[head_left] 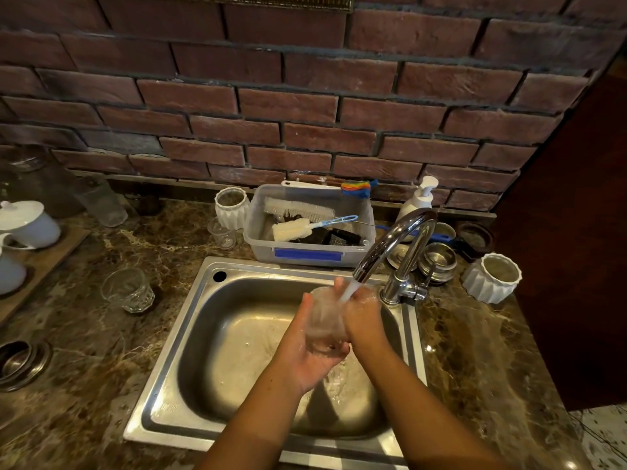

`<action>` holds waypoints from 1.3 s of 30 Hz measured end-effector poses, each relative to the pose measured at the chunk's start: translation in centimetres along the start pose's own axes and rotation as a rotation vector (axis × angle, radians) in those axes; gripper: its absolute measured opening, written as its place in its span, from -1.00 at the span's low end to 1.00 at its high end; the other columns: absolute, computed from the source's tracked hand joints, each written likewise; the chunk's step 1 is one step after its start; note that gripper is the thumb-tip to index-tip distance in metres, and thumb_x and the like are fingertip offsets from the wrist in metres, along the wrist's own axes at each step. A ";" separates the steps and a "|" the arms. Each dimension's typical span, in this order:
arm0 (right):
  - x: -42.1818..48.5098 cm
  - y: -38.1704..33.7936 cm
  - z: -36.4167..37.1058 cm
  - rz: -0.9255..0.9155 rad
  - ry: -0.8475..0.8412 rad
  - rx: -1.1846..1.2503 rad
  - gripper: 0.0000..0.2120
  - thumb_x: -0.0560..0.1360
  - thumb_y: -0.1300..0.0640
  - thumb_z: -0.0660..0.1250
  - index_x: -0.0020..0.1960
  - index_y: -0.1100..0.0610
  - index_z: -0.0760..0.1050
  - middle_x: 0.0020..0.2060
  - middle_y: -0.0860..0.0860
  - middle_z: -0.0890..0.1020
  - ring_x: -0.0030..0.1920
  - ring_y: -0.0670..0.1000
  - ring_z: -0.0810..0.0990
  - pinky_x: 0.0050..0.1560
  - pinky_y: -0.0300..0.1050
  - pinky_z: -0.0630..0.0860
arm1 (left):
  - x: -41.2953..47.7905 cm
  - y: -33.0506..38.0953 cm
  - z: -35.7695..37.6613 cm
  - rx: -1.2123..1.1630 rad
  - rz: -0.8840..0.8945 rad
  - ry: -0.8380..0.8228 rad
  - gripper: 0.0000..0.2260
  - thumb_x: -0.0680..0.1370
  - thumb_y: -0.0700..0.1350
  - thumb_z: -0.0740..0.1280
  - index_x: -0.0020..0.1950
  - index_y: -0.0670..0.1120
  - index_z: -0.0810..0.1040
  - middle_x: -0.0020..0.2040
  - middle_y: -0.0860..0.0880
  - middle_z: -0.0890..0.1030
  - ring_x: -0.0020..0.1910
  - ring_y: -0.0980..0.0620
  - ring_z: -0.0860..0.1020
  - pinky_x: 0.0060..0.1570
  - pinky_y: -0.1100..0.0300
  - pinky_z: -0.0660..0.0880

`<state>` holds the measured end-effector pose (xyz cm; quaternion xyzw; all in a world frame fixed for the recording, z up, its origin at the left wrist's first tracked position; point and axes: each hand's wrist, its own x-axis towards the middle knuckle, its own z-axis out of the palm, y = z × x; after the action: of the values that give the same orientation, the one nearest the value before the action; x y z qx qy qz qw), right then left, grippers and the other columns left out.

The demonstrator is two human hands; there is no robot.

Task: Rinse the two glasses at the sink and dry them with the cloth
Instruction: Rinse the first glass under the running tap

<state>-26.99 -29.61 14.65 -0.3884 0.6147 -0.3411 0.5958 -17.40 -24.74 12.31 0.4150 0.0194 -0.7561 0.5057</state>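
Note:
Over the steel sink [203, 334] I hold a clear glass [324, 317] under the running water from the chrome tap [393, 242]. My left hand [305, 354] cups the glass from below and from the left. My right hand [363, 315] grips its right side, with the stream landing between thumb and glass. A second clear faceted glass [128, 289] stands upright on the marble counter left of the sink. No cloth is in view.
A plastic tub [308, 256] of brushes sits behind the sink, with a small glass [222, 232] and a white ribbed pot [232, 206] beside it. A soap pump [419, 198], steel bowls [437, 261] and another white pot [492, 278] stand right of the tap. White teaware [27, 222] sits far left.

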 end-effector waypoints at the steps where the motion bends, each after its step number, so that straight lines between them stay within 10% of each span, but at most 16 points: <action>1: -0.3 0.4 0.0 -0.102 -0.013 -0.092 -0.81 0.53 -0.04 0.38 -0.05 0.09 0.58 -0.16 0.07 0.65 -0.05 0.07 0.65 -0.08 -0.06 0.59 | -0.1 0.0 0.1 -0.005 0.028 0.002 -0.49 0.59 0.23 0.28 0.34 -0.13 0.58 0.20 -0.27 0.67 0.24 -0.23 0.59 0.20 -0.12 0.52; 4: -1.0 0.7 -0.2 -0.343 -0.092 -0.279 -0.82 0.55 -0.04 0.36 -0.11 0.06 0.59 -0.23 0.04 0.69 -0.17 -0.04 0.69 -0.14 -0.10 0.61 | -0.3 0.0 0.2 0.015 0.039 0.016 -0.51 0.58 0.22 0.30 0.31 -0.11 0.60 0.13 -0.25 0.70 0.23 -0.24 0.59 0.19 -0.14 0.52; 11: 2.6 -0.1 -0.8 -0.166 0.002 -0.316 -0.65 0.57 -0.13 0.31 -0.07 0.18 0.59 -0.30 0.06 0.64 -0.20 0.07 0.66 -0.08 0.03 0.62 | -1.0 0.6 1.4 0.500 0.073 -0.014 -0.52 0.50 0.31 0.31 0.27 0.03 0.48 0.06 -0.12 0.62 0.04 -0.22 0.66 -0.03 -0.08 0.66; 19: -0.7 2.3 0.0 -0.481 -0.041 -0.473 -0.54 0.42 -0.33 0.28 0.14 -0.03 0.52 -0.07 -0.03 0.65 -0.06 -0.08 0.66 -0.06 -0.05 0.64 | -0.7 0.7 0.7 0.128 0.004 0.039 -0.53 0.55 0.19 0.37 0.27 -0.13 0.64 0.22 -0.27 0.66 0.23 -0.24 0.62 0.26 -0.17 0.54; 25: 1.0 0.5 -1.4 -0.162 0.037 -0.129 -0.75 0.59 0.07 0.33 -0.20 0.16 0.58 -0.32 0.11 0.66 -0.24 0.10 0.67 -0.19 -0.02 0.60 | -1.3 -0.7 1.0 0.140 0.005 0.057 -0.48 0.57 0.24 0.33 0.18 -0.21 0.66 0.03 -0.29 0.70 -0.06 -0.17 0.63 -0.01 0.02 0.57; 31: -0.3 1.9 -1.1 -0.440 -0.061 -0.381 -0.75 0.51 -0.15 0.35 -0.08 0.03 0.49 -0.25 0.00 0.64 -0.20 -0.06 0.67 -0.19 -0.12 0.63 | -1.0 0.4 1.2 0.129 0.014 0.095 -0.55 0.54 0.14 0.37 0.26 -0.17 0.62 0.18 -0.24 0.67 0.22 -0.22 0.62 0.18 -0.10 0.57; 39: 3.3 -0.2 -0.6 -0.067 -0.092 -0.199 -0.72 0.59 -0.01 0.31 -0.21 0.14 0.52 -0.33 0.05 0.58 -0.23 0.03 0.60 -0.16 -0.15 0.47 | -1.6 0.7 0.7 0.509 0.057 0.010 -0.59 0.62 0.29 0.13 0.24 0.03 0.51 0.11 -0.12 0.63 -0.01 -0.13 0.64 0.04 -0.07 0.60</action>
<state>-27.55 -32.62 13.33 -0.4814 0.6040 -0.2799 0.5702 -17.09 -24.20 14.09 0.5330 -0.1809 -0.7199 0.4062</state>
